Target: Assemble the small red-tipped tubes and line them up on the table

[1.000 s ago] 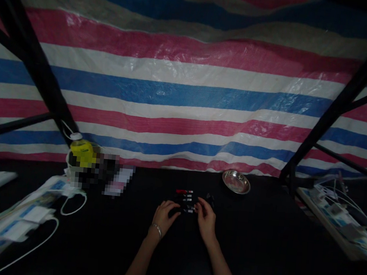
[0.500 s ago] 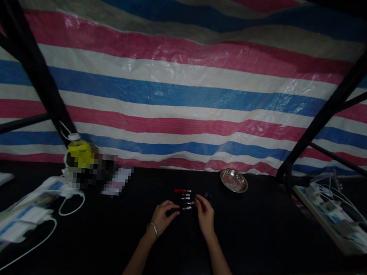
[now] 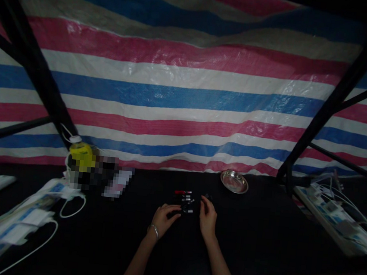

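Several small slim tubes with silver ends lie in a short row on the black tabletop; their exact kind is too dim to tell. The farthest is a red tube (image 3: pixel 182 192). Nearest me, my left hand (image 3: pixel 164 220) has thumb and forefinger about the dark end of a black tube (image 3: pixel 190 211), whose silver end points right. Just beyond it, another black tube (image 3: pixel 190 203) lies at a slant. My right hand (image 3: pixel 207 219) is right of the row, fingers bent and apart, with nothing visible in them. A small dark thing (image 3: pixel 209 196) is by its fingertips.
A round metal dish (image 3: pixel 234 182) stands at the back, right of centre. Power strips with white cables lie at left (image 3: pixel 22 221) and right (image 3: pixel 335 212). A yellow bottle (image 3: pixel 83 153) is back left, near black frame posts. Striped sheeting (image 3: pixel 180 98) hangs behind.
My right hand has drawn off to the right, away from the tubes. One black tube now lies slanted. My left hand stays at the nearest tube; the view has shifted slightly.
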### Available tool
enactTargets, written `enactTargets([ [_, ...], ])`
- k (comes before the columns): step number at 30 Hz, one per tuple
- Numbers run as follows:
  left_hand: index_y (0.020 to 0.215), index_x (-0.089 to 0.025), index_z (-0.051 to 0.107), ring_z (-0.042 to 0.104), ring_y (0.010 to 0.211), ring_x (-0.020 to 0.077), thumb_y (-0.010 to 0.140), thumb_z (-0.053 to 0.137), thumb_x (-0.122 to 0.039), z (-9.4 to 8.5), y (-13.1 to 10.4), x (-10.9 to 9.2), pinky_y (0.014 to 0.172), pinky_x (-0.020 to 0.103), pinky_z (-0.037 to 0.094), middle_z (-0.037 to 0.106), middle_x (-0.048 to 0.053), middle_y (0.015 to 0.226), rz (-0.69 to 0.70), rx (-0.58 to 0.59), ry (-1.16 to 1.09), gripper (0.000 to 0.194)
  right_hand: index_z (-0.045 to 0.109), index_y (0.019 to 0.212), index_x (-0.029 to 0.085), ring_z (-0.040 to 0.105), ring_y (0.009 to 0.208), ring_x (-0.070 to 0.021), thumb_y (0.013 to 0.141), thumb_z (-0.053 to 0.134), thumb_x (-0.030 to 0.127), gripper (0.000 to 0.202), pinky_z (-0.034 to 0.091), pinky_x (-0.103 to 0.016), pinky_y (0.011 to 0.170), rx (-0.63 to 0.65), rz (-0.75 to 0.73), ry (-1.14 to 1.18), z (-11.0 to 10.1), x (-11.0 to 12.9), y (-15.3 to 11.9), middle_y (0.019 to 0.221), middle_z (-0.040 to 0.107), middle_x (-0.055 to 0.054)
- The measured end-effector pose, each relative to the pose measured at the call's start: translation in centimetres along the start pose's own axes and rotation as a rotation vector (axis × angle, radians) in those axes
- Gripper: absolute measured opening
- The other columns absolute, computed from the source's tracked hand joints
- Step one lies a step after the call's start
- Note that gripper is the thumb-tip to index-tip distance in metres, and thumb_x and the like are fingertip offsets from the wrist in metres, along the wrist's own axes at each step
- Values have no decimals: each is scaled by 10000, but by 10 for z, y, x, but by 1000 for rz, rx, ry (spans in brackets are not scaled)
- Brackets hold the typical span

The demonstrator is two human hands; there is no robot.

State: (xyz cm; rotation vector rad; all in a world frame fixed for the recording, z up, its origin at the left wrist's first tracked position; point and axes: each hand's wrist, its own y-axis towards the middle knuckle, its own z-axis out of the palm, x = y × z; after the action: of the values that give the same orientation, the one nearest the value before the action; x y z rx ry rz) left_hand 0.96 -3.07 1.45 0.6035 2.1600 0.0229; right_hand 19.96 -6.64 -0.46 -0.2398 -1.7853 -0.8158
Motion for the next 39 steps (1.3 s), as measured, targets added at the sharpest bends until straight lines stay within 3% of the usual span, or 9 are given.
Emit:
enactTargets([
  [3, 892, -273, 694, 600, 934, 194, 729, 622, -288, 1, 0, 3, 877, 390, 449, 686, 17, 1003, -9, -71, -47, 179, 650, 1033, 167, 610, 941, -218, 849, 460, 323, 306, 477, -368, 843, -12, -47, -64, -3, 8, -1, 996, 657, -116],
  [8, 863, -248, 705, 586, 956, 209, 713, 626, -345, 0, 0, 3, 876, 391, 458, 667, 48, 989, -26, -175, -158, 195, 661, 1045, 229, 619, 912, -194, 850, 471, 263, 275, 490, -334, 828, 198, -140, -27, -5, 17, -8, 973, 658, -78],
  [13, 912, -227, 704, 589, 752, 172, 717, 626, -405, -4, -1, 0, 751, 330, 488, 682, 57, 906, -60, -133, -255, 276, 684, 1010, 249, 622, 912, -193, 837, 478, 213, 271, 502, -338, 824, 278, -172, 6, -5, 20, -11, 973, 654, -68],
  [18, 886, -212, 716, 592, 740, 173, 688, 659, -397, -4, -2, -2, 711, 303, 481, 687, 67, 893, -70, -121, -305, 277, 680, 1025, 251, 614, 924, -189, 832, 472, 181, 292, 500, -335, 830, 272, -190, -9, -5, 16, -11, 983, 642, -72],
  [24, 890, -160, 710, 590, 617, 153, 621, 710, -409, 0, -2, -3, 567, 262, 467, 695, 67, 769, -220, -89, -458, 367, 658, 1066, 254, 587, 972, -187, 828, 443, 138, 341, 484, -352, 870, 247, -240, -42, 0, 19, -13, 1024, 622, -80],
  [28, 909, -136, 683, 615, 616, 157, 551, 759, -401, -3, -1, -6, 563, 270, 486, 699, 66, 780, -302, -81, -672, 452, 620, 1127, 261, 572, 1000, -186, 818, 431, 101, 396, 475, -361, 890, 263, -317, -6, 6, 41, -9, 1044, 623, -82],
  [33, 842, -121, 673, 621, 611, 146, 507, 798, -384, -11, -2, -6, 597, 268, 496, 690, 56, 732, -407, -107, -934, 444, 616, 1125, 263, 575, 1022, -182, 811, 419, 76, 415, 475, -363, 896, 442, -430, 70, 12, 85, -3, 1076, 627, -72],
  [36, 855, -119, 661, 612, 618, 118, 542, 792, -363, -14, -3, -4, 590, 234, 485, 685, 59, 783, -450, -105, -1123, 418, 627, 1105, 258, 570, 1048, -199, 835, 443, 126, 352, 462, -383, 909, 373, -417, 136, 11, 107, -1, 1124, 613, -80],
  [39, 840, -122, 654, 591, 587, 90, 638, 741, -347, -18, -3, -2, 556, 203, 472, 664, 37, 740, -481, -115, -1212, 314, 665, 1023, 236, 596, 974, -209, 846, 468, 192, 268, 505, -346, 792, 255, -326, 178, 10, 115, -1, 1025, 642, -90],
])
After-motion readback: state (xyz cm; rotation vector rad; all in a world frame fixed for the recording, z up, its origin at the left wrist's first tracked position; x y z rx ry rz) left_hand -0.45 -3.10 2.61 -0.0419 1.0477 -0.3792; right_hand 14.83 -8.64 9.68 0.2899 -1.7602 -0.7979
